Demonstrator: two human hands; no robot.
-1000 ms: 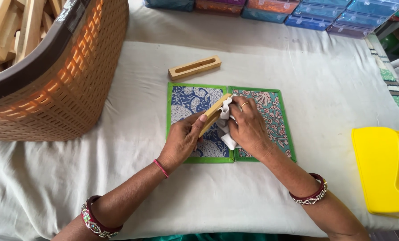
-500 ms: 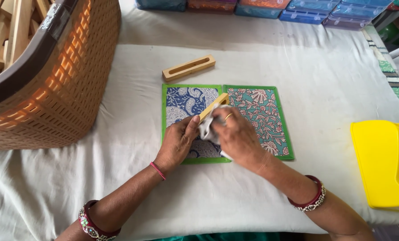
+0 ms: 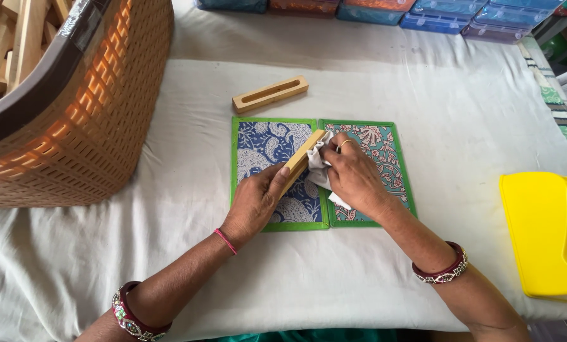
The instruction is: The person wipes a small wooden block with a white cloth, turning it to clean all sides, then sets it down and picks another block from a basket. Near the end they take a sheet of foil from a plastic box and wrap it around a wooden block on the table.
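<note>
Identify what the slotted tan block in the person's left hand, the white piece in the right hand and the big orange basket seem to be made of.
Slotted tan block: apparently unfinished wood, pale, matte, square-edged, held by the left hand.
White piece: probably soft cloth, since it crumples under the right hand.
Big orange basket: likely moulded plastic, with a regular lattice and slight sheen.

Along the far edge of my table runs a row of flat boxes (image 3: 385, 9): a dark teal one at the left, then reddish-orange, then blue and purple ones towards the far right (all cut off by the frame). I see no labels, signs or screens.
</note>
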